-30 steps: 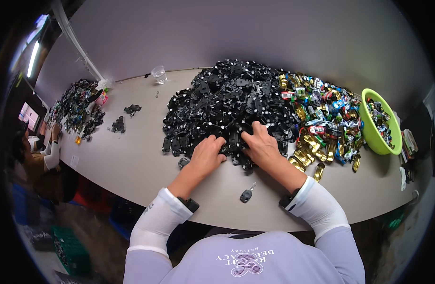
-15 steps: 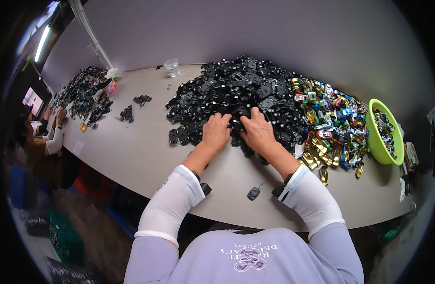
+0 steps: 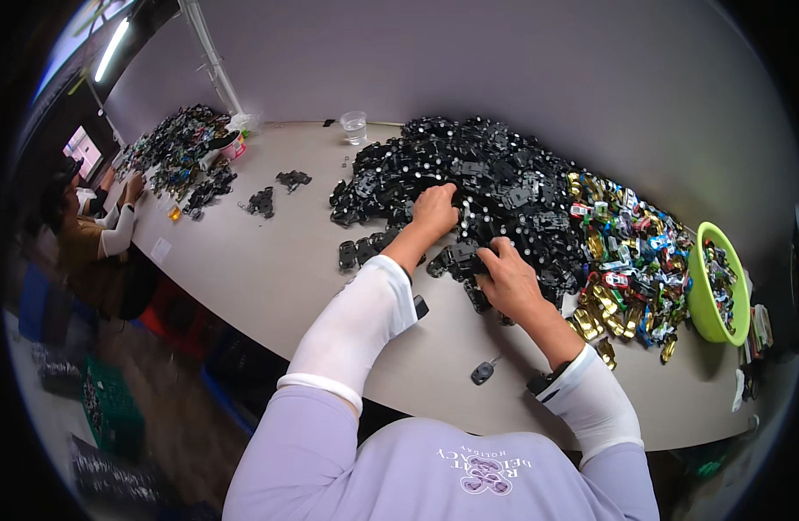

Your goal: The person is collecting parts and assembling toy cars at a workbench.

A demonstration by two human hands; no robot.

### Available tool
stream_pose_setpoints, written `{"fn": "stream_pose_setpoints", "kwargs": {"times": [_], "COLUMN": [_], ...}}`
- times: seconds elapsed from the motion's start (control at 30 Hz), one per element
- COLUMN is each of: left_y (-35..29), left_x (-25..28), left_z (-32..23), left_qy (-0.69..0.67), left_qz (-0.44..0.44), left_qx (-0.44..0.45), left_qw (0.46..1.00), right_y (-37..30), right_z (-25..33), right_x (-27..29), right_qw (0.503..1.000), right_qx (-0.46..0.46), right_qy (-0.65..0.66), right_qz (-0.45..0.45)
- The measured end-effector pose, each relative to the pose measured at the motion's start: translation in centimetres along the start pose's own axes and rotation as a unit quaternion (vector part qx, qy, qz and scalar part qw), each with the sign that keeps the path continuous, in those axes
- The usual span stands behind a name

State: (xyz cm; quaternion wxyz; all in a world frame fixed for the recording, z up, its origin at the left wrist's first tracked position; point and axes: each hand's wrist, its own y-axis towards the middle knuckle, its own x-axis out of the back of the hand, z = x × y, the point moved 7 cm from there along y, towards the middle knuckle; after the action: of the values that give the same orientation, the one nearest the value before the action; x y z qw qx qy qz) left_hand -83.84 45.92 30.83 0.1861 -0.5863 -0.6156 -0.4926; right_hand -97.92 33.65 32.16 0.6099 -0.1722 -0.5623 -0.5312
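a heap of black toy-car chassis (image 3: 495, 165) lies in the middle of the table (image 3: 282, 269), toward the wall (image 3: 469, 61); the left hand (image 3: 436, 210) reaches into its front with bent fingers, while the right hand (image 3: 512, 282) is nearer the table edge, its fingers curled at chassis along the heap's near side, and whether either set of fingers is grasping a piece i cannot tell. a black key (image 3: 482, 372) lies nearer the person; coloured and gold car bodies (image 3: 624, 233) spread right of the heap, beside a lime-green tub (image 3: 703, 308); a clear cup (image 3: 353, 128) stands behind, to the left.
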Motion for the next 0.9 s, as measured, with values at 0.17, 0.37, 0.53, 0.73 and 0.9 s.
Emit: {"fn": "stream_pose_setpoints", "kwargs": {"times": [0.17, 0.37, 0.53, 0.73, 0.9], "left_y": [-5.7, -13.8, -14.4, -8.1, -4.8], "left_x": [4.9, 11.2, 9.9, 5.4, 2.2], "left_z": [-1.3, 1.5, 4.4, 6.0, 4.9], "left_qy": [-0.108, 0.092, 0.108, 0.052, 0.048], "left_qz": [-0.014, 0.177, 0.169, 0.075, 0.016], "left_qx": [-0.11, 0.037, 0.071, 0.089, 0.092], "left_qw": [0.988, 0.979, 0.977, 0.992, 0.995], "right_y": [-2.1, -6.0, -8.5, -8.7, -6.4], "right_z": [0.2, -1.2, -2.5, -2.5, -2.3], "right_x": [1.2, 4.6, 6.6, 3.0, 1.6], "right_qw": [0.999, 0.998, 0.994, 0.993, 0.996], "right_qx": [0.013, 0.0, -0.079, -0.057, -0.064], "right_qy": [0.027, 0.058, -0.033, -0.048, -0.033], "right_qz": [0.017, 0.034, 0.063, 0.088, 0.052]}}
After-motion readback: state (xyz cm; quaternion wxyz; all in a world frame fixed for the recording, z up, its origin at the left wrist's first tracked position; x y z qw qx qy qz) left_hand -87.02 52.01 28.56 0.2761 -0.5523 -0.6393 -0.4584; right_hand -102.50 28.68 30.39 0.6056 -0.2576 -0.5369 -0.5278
